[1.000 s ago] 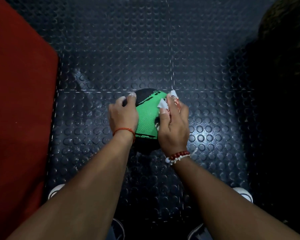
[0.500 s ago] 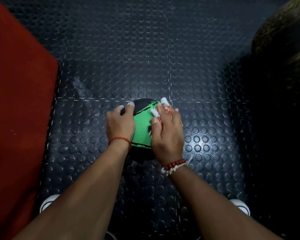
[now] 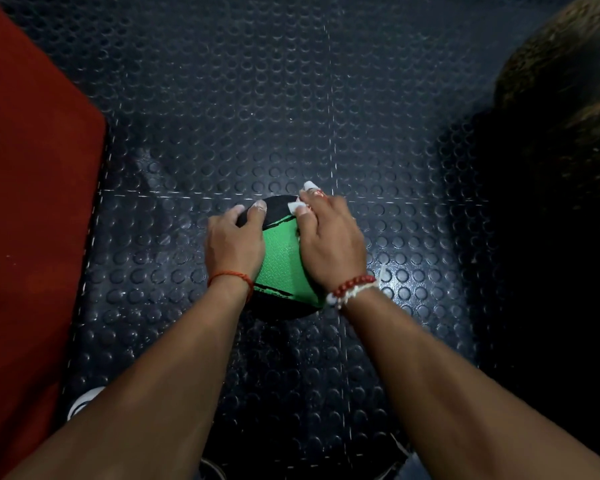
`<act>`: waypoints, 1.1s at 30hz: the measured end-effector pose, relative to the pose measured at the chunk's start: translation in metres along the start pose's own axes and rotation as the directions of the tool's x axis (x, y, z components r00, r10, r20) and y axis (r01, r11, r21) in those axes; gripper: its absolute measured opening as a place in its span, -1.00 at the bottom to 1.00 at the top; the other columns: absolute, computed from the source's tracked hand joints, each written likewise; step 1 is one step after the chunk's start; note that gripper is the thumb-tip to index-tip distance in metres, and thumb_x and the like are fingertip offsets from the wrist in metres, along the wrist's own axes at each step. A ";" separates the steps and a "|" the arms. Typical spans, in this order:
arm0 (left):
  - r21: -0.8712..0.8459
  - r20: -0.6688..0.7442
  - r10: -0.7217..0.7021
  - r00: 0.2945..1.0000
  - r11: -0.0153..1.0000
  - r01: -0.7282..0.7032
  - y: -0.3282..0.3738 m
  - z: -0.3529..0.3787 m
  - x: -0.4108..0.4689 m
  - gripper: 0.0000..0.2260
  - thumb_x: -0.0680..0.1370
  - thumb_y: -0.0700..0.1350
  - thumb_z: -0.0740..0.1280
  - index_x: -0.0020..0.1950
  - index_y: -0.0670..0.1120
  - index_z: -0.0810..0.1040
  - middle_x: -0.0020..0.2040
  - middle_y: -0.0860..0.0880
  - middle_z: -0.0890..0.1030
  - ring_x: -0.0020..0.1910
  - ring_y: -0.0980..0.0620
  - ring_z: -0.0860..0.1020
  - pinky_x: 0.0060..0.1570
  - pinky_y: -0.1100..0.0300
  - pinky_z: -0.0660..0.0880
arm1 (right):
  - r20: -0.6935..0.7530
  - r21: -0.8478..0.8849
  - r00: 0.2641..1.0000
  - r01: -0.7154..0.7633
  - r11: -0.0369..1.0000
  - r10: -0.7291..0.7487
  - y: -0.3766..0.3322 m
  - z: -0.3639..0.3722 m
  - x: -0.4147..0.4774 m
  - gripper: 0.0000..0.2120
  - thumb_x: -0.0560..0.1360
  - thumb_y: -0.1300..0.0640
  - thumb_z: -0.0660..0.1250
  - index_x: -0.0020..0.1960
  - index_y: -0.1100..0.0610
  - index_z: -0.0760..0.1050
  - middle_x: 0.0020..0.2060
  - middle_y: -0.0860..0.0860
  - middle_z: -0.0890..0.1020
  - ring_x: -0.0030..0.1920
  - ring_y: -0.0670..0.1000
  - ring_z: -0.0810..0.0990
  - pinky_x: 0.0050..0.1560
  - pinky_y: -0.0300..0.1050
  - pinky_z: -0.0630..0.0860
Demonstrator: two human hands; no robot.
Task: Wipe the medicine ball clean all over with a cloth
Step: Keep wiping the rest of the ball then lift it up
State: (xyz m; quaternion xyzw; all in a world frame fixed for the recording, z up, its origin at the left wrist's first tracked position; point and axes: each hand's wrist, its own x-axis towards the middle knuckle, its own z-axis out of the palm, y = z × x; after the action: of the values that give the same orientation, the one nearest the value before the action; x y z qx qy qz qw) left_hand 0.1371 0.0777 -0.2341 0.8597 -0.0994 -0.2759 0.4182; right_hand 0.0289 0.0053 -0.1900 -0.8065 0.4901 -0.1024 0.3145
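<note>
A green and black medicine ball lies on the dark studded rubber floor, between my two hands. My left hand grips the ball's left side, its fingers curled over the black top. My right hand lies on the ball's right side and holds a small white cloth against the surface. Only scraps of the cloth show between the fingers near the ball's top; the rest is hidden under the hand.
A red padded mat runs along the left edge of the floor. A dark bulky shape fills the right side. The toe of a white shoe shows at the lower left.
The right hand with the cloth has slid up and to the right over the ball, uncovering more green. The left hand keeps its grip on the left side.
</note>
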 end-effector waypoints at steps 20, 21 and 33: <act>0.012 0.097 0.018 0.995 1.000 -0.019 0.004 -0.013 -0.001 -0.31 0.33 0.45 0.19 0.21 0.02 0.66 0.16 -0.02 0.63 0.13 -0.01 0.60 0.23 -0.04 0.52 | 0.182 0.340 0.913 -0.407 0.848 0.365 0.010 -0.018 0.012 -0.67 0.65 -0.02 0.09 0.25 0.06 0.53 -0.14 -0.08 0.57 -0.18 -0.10 0.56 -0.35 -0.25 0.42; 0.012 0.104 0.019 0.994 1.000 -0.020 0.005 -0.014 -0.001 -0.32 0.34 0.44 0.20 0.21 0.02 0.66 0.17 -0.01 0.63 0.13 0.00 0.60 0.24 -0.02 0.52 | 0.161 0.366 0.901 -0.433 0.824 0.402 0.010 -0.016 0.006 -0.68 0.64 -0.02 0.09 0.25 0.05 0.53 -0.11 -0.07 0.57 -0.17 -0.14 0.54 -0.28 -0.25 0.45; -0.013 0.119 0.042 0.992 0.999 -0.041 0.004 -0.017 -0.001 -0.45 0.44 0.34 0.32 0.27 0.02 0.63 0.24 -0.04 0.57 0.21 -0.02 0.55 0.31 0.05 0.44 | 0.202 0.335 0.934 -0.350 0.875 0.296 0.017 -0.010 0.013 -0.72 0.64 -0.03 0.08 0.14 -0.07 0.55 -0.14 0.01 0.54 -0.41 -0.15 0.36 -0.35 -0.30 0.34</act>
State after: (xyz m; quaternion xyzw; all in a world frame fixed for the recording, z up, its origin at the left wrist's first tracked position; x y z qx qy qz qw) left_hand 0.1464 0.0872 -0.2224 0.8374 -0.1405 -0.3184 0.4216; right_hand 0.0181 -0.0156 -0.1947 -0.6457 0.5662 -0.0789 0.5063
